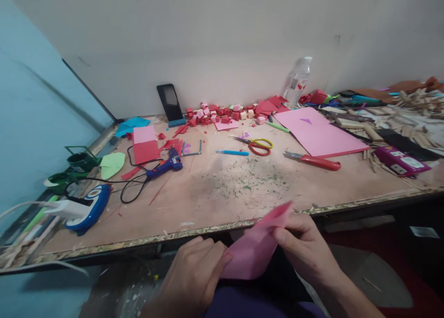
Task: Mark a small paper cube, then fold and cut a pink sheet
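Observation:
A sheet of pink paper (251, 258), bent or folded along its upper part, is held between both hands just in front of the table's near edge. My left hand (199, 267) is closed on the paper's left side, the thumb lying over it. On the right side, my right hand (301, 244) pinches the sheet between thumb and fingers near its raised upper corner. The fingers behind the paper are hidden. Beyond the hands lie scissors (258, 145) with yellow and red handles, a blue pen (233, 152) and a red-handled knife (314, 160).
A blue glue gun (164, 167) with its cord and a blue power strip (90, 211) are at left. A phone (169, 101) stands by the wall near small paper cubes (215, 113). Pink sheets (322, 130), a plastic bottle (299, 82) and wood scraps (412, 105) lie to the right.

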A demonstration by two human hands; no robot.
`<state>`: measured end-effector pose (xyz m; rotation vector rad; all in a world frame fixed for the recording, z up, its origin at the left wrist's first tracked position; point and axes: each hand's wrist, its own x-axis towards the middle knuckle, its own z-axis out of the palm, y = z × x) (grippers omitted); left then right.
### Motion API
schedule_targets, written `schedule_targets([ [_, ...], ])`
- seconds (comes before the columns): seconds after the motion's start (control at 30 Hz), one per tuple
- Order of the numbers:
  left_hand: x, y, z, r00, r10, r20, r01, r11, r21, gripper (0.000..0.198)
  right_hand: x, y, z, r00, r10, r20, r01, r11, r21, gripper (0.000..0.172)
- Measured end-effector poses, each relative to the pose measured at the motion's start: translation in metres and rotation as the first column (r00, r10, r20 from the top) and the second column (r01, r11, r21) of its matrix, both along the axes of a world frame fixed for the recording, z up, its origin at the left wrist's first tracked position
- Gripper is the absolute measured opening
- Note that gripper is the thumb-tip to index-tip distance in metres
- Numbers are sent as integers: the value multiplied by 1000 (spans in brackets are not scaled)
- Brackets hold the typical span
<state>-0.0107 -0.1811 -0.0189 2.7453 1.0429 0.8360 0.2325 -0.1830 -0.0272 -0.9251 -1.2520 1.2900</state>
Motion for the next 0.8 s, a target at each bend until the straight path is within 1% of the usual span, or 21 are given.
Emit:
schedule_targets([
  [0.1,0,-1,1,1000,-17,-8,17,1000,-19,47,-1,0,3,989,62,-137,-68,997,-43,25],
  [0.17,0,-2,1,1000,-23,-13,23,1000,-21,47,-2,0,5,981,53,-186,-60,998,-32,18],
  [0.27,-2,-2,0,1000,-22,-22,22,1000,-15,47,-1,0,6,980,24,-199,-26,1000,-4,13],
  [0.37,-2,-1,-1,999,-38,-26,38,999,-11,47,-1,0,7,978,-12,-209,9,1000,-13,12],
  [0.43,-2,0,-2,998,-48,-37,48,999,-3,47,-1,0,8,971,-71,-229,68,997,-21,11],
  [0.53,-2,1,-2,997,-54,-56,54,999,-9,48,0,0,11,969,-147,-200,147,989,-14,9],
  [0.6,-2,1,-2,997,-59,-56,58,998,-16,49,0,0,13,970,-155,-188,158,987,0,10],
  [0.67,-2,0,-1,997,-57,-57,56,998,-20,49,-2,1,15,963,-170,-211,176,984,12,11],
  [0.8,-3,-2,-3,996,-55,-63,53,998,-24,48,-8,4,20,945,-218,-245,238,969,58,5],
])
